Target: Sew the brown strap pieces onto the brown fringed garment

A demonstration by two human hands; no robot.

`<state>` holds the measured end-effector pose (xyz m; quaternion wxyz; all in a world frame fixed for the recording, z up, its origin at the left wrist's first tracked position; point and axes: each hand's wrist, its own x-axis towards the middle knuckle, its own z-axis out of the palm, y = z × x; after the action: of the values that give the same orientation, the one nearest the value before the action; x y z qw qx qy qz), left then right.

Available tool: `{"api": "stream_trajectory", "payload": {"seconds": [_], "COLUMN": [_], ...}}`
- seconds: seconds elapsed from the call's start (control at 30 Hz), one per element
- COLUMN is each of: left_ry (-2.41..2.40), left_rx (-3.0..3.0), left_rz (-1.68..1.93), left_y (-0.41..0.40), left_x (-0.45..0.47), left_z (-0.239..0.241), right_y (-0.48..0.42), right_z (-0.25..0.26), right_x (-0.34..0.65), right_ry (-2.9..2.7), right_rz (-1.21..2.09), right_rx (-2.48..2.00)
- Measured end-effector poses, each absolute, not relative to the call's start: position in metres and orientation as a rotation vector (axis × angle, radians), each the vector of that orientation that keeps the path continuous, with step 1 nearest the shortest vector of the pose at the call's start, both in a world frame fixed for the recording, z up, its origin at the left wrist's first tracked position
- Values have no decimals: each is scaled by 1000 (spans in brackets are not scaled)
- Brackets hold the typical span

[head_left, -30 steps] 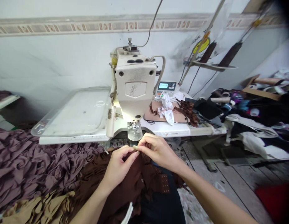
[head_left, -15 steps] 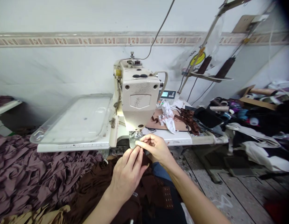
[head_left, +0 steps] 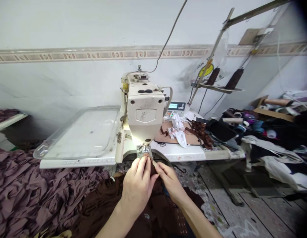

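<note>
A cream sewing machine point(head_left: 144, 114) stands on a white table point(head_left: 183, 153), its presser foot point(head_left: 143, 151) at the front edge. My left hand point(head_left: 139, 186) and my right hand point(head_left: 167, 181) meet just below that foot, both pinching the edge of a dark brown garment point(head_left: 153, 211) that lies across my lap. The fingertips of both hands touch right at the foot. The part of the cloth between the fingers is hidden by my hands.
A clear plastic tray point(head_left: 86, 134) extends left of the machine. Brown straps and white scraps point(head_left: 185, 130) lie on the table's right side beside a control panel point(head_left: 176, 106). Mauve fabric point(head_left: 31, 195) is piled at left. Thread cones point(head_left: 234, 79) and clutter fill the right.
Both hands have carried the brown cloth's edge up and forward, from in front of the machine to right under the presser foot. The view has tilted upward.
</note>
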<state>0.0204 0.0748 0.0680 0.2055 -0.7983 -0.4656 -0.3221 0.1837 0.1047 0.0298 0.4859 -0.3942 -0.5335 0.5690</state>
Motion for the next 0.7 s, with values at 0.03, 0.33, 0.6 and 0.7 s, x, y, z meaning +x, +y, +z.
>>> {"api": "stream_trajectory", "payload": {"seconds": [0.03,0.33,0.6,0.7], "left_ry": [-1305,-1324,-1335,-1407], "left_rx": [-2235,-2280,-2299,-2283], "left_rz": [-896,-915,-1070,-1405], "left_y": [77,86,83,76], "left_x": [20,17,14,1], "left_z": [68,68,65,58], "right_y": [105,114,112,111], "right_z": [30,31,23,17], "right_x": [184,181,185,192], "right_ry": [-1282,-1184,-1048,-974], "right_rz": [1393,1436,1526,1555], "right_rx": [-948,-924,-931,-959]}}
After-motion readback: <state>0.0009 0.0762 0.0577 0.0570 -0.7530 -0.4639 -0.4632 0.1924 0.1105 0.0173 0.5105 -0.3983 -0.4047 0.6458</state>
